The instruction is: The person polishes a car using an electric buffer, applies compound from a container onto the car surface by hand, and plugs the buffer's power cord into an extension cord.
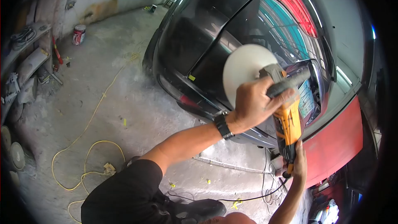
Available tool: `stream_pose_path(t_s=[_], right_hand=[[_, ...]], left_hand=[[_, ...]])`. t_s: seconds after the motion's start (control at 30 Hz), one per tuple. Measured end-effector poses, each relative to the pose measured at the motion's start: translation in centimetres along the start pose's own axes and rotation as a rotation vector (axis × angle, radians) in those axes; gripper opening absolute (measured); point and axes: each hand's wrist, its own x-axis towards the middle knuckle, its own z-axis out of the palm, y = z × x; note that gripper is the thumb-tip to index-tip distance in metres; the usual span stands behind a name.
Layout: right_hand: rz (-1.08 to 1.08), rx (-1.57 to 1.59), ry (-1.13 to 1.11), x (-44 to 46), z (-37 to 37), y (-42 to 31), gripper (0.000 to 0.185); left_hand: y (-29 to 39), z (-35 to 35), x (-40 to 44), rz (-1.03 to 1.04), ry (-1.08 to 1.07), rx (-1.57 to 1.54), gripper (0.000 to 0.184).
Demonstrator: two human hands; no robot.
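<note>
A yellow and black car polisher (289,122) with a round white pad (242,72) is held in both hands. My left hand (255,103), with a black watch on the wrist, is closed around the dark front handle near the pad. My right hand (300,161) wraps the rear of the body, where a black cord (265,195) comes out. The pad faces the rear of a dark car (186,37) and covers part of its panel. Whether it touches the paint, I cannot tell. A red tail light (296,8) and a licence plate (306,99) show on the car.
A yellow cord (97,108) loops across the concrete floor (145,120) at left. Cluttered shelves (35,58) and a paint can (78,34) stand along the left side. A red panel (336,141) is at right. Coiled cable (271,186) lies below the car.
</note>
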Motion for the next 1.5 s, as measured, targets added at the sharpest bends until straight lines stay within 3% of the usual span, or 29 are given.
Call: stream_pose_path(t_s=[0.07,0.1,0.13,0.2,0.33,0.4,0.5,0.6,0.67,0.83,0.93,1.03,1.13,1.2,1.4,1.5], right_hand=[[0.03,0.149,-0.082,-0.9,-0.9,3.3,0.062],[0.028,0.123,0.02,-2.5,0.1,2.8,0.061],[0.036,0.043,-0.083,-3.1,-0.9,3.8,0.063],[-0.039,0.044,0.027,-4.8,0.4,5.7,0.062],[-0.071,0.086,0.046,-6.1,4.1,8.2,0.074],[-0.054,0.16,0.066,-6.0,6.4,9.7,0.082],[-0.058,0.16,0.027,-4.9,9.0,12.6,0.08],[-0.137,0.177,0.008,-4.3,12.1,10.8,0.075],[-0.15,0.124,-0.004,-4.3,13.5,9.2,0.076],[-0.226,-0.017,0.032,-4.3,15.7,8.9,0.079],[-0.236,-0.089,0.019,-5.2,15.1,8.9,0.082],[-0.218,-0.2,-0.006,-5.8,13.7,9.8,0.083],[-0.261,-0.145,0.028,-5.6,13.5,8.9,0.083],[-0.276,-0.124,0.045,-4.9,13.5,7.4,0.083],[-0.268,-0.15,0.022,-4.3,13.4,3.4,0.078],[-0.259,-0.21,-0.018,-4.2,14.1,6.4,0.076]], left_hand=[[0.2,0.7,-1.3,0.057,-0.011,0.01,0.034],[0.3,1.1,-1.7,0.1,0.054,-0.091,0.037],[0.2,1.0,-2.4,0.083,0.023,-0.085,0.037],[-0.5,0.8,-4.0,0.058,-0.039,-0.077,0.038],[-3.0,0.0,-6.6,0.15,0.029,-0.152,0.043],[-4.3,-1.0,-7.3,0.215,0.031,-0.102,0.046],[-5.3,-4.0,-7.2,0.276,0.006,0.015,0.053],[-6.6,-6.7,-7.3,0.265,0.056,0.105,0.06],[-7.0,-7.7,-7.5,0.296,0.252,0.163,0.066],[-7.6,-10.7,-10.4,0.179,0.352,0.159,0.068],[-9.1,-13.2,-16.0,0.046,0.238,0.407,0.074],[-9.0,-12.4,-17.4,-0.012,0.265,0.182,0.067],[-8.5,-11.7,-15.7,0.039,0.276,0.166,0.066],[-8.4,-10.4,-12.8,0.149,0.435,0.231,0.067],[-12.4,-13.6,-11.1,0.042,0.241,0.169,0.071],[-11.8,-13.3,-13.3,0.146,0.354,0.236,0.067]])
